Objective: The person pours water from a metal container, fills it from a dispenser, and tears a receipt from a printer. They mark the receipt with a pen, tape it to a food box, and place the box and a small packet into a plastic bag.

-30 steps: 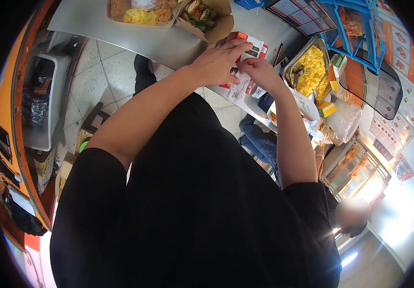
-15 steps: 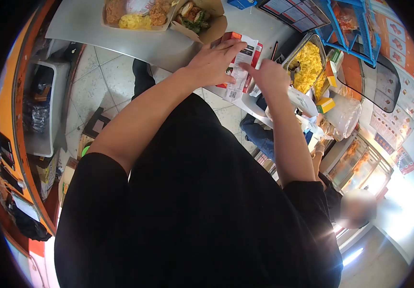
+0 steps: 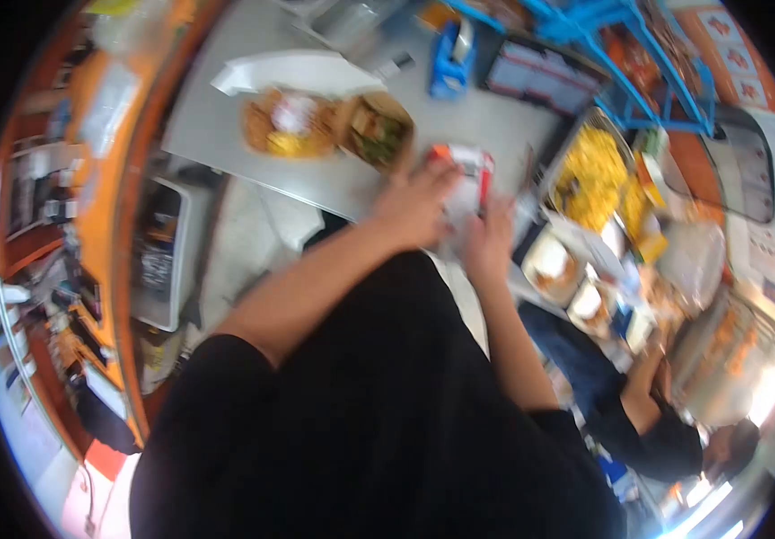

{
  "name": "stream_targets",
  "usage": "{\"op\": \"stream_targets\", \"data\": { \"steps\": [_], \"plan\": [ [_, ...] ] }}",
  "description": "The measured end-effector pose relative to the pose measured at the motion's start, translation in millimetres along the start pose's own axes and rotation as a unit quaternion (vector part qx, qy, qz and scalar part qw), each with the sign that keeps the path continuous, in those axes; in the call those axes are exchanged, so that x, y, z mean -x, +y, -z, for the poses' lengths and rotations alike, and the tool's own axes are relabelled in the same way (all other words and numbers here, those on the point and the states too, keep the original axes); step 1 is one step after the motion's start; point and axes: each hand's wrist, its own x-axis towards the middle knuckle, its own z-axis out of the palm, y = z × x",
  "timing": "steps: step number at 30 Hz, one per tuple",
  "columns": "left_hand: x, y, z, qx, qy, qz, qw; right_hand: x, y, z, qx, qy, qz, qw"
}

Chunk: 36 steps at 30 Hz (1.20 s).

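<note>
My left hand [image 3: 416, 205] rests with its fingers spread on the left side of a red-and-white box [image 3: 468, 175] with a paper slip on top, at the edge of the metal counter. On the box's right side is my right hand [image 3: 493, 235], blurred, its fingers apart. Just left of the box stands an open carton of greens [image 3: 377, 132], and beside it lies an open box of fried food [image 3: 287, 123] with a yellow portion and a white round packet.
Right of my hands is a metal tray of yellow food [image 3: 592, 175]. Behind it stand a dark screen [image 3: 545, 75], a blue tape dispenser [image 3: 453, 58] and blue racks [image 3: 666, 67]. A co-worker's arm [image 3: 643, 395] reaches in at the lower right, near two filled containers.
The view has shifted, so the counter's things appear lower and more of its far part shows. My right hand's fingers are now more stretched out beside the box.
</note>
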Motion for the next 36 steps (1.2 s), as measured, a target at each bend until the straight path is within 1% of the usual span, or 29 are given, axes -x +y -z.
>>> {"op": "stream_targets", "data": {
  "steps": [1, 2, 3, 4, 5, 7, 8, 9, 10, 12, 13, 14, 15, 16, 17, 18, 19, 20, 22, 23, 25, 26, 28, 29, 31, 32, 34, 35, 36],
  "plan": [
    [-0.6, 5.3, 6.3, -0.03, -0.023, -0.012, 0.999, 1.3, 12.6, -10.7, 0.012, 0.012, -0.054, 0.998],
    [-1.4, 10.0, 12.9, -0.068, -0.044, -0.042, 0.996, 0.3, 3.5, 3.5, -0.044, 0.05, -0.047, 0.997],
    [-3.1, 17.4, 25.0, -0.107, -0.077, -0.06, 0.989, -2.6, -18.1, 30.0, -0.094, 0.049, -0.047, 0.993],
    [-2.3, 19.0, 32.4, -0.107, -0.072, -0.085, 0.988, -2.2, -20.3, 35.8, -0.075, 0.049, 0.008, 0.996],
    [-5.9, 23.2, 49.0, -0.089, -0.1, -0.124, 0.983, -4.9, -21.2, 35.5, -0.074, 0.025, 0.051, 0.996],
    [-15.1, 15.9, 101.9, -0.026, -0.019, -0.222, 0.974, -6.0, -24.5, 37.9, -0.027, -0.103, 0.083, 0.991],
    [-20.8, 7.7, 137.8, 0.019, 0.019, -0.263, 0.965, -3.7, -25.8, 37.4, -0.015, -0.092, 0.059, 0.994],
    [-31.3, -17.3, 171.7, 0.052, 0.08, -0.25, 0.964, -3.2, -27.5, 43.7, 0.014, -0.083, 0.042, 0.996],
    [-45.1, -52.8, 207.1, 0.09, 0.14, -0.235, 0.958, -1.3, -29.9, 47.2, -0.022, -0.048, -0.008, 0.999],
    [-60.7, -133.0, 271.7, 0.071, 0.293, -0.071, 0.951, 1.0, -33.5, 53.9, -0.02, 0.055, -0.046, 0.997],
    [-78.7, -190.8, 292.6, 0.131, 0.3, 0.033, 0.944, 0.2, -36.5, 59.3, -0.031, 0.079, -0.079, 0.993],
    [-83.9, -235.0, 318.5, 0.089, 0.286, 0.12, 0.947, -0.5, -44.6, 59.9, -0.061, 0.113, -0.17, 0.977],
    [-86.7, -305.1, 326.4, -0.03, 0.241, 0.163, 0.956, -7.6, -51.3, 57.4, -0.132, 0.16, -0.228, 0.951],
    [-85.7, -373.1, 316.9, -0.147, 0.189, 0.203, 0.95, -11.4, -68.4, 60.3, -0.201, 0.206, -0.286, 0.914],
    [-77.1, -410.4, 308.6, -0.136, 0.183, 0.196, 0.954, -22.3, -85.9, 60.1, -0.227, 0.232, -0.303, 0.896],
    [-61.0, -441.2, 292.7, -0.202, 0.144, 0.178, 0.952, -32.6, -100.5, 61.1, -0.25, 0.253, -0.32, 0.878],
    [-40.8, -457.3, 286.7, -0.269, 0.108, 0.169, 0.942, -45.7, -122.2, 62.8, -0.223, 0.234, -0.3, 0.898],
    [-26.1, -461.0, 297.1, -0.268, 0.109, 0.186, 0.939, -57.3, -144.2, 62.1, -0.199, 0.225, -0.273, 0.914],
    [-7.6, -465.7, 332.7, -0.071, 0.042, 0.174, 0.981, -68.2, -185.0, 61.0, -0.155, 0.208, -0.222, 0.94],
    [-0.8, -478.8, 346.8, -0.077, 0.053, 0.2, 0.975, -67.4, -197.3, 59.5, -0.131, 0.202, -0.22, 0.945],
    [24.3, -506.2, 360.3, -0.037, 0.204, 0.186, 0.96, -60.0, -213.6, 63.6, -0.084, 0.19, -0.225, 0.952],
    [43.8, -519.8, 371.8, -0.036, 0.209, 0.212, 0.954, -55.2, -221.0, 64.9, -0.065, 0.191, -0.234, 0.951],
    [78.2, -540.1, 399.4, -0.146, 0.394, 0.271, 0.866, -46.0, -222.8, 66.2, -0.05, 0.165, -0.31, 0.935],
    [99.2, -554.7, 406.4, -0.161, 0.373, 0.376, 0.833, -44.4, -223.0, 68.1, -0.044, 0.154, -0.301, 0.94],
    [154.3, -590.8, 404.1, -0.207, 0.314, 0.501, 0.779, -53.3, -223.2, 73.2, 0.003, 0.114, -0.291, 0.95],
    [176.5, -597.2, 406.6, -0.167, 0.226, 0.579, 0.766, -65.3, -221.0, 77.0, 0.01, 0.111, -0.283, 0.953],
    [216.2, -615.5, 403.9, -0.162, 0.129, 0.602, 0.772, -87.9, -214.7, 85.8, 0.045, 0.076, -0.226, 0.97],
    [222.1, -617.7, 401.6, -0.156, 0.131, 0.607, 0.768, -114.2, -241.2, 84.4, 0.005, 0.108, -0.278, 0.955],
    [226.4, -618.4, 398.5, -0.163, 0.135, 0.587, 0.782, -133.5, -247.6, 84.2, -0.01, 0.114, -0.253, 0.961]
  ]
}}
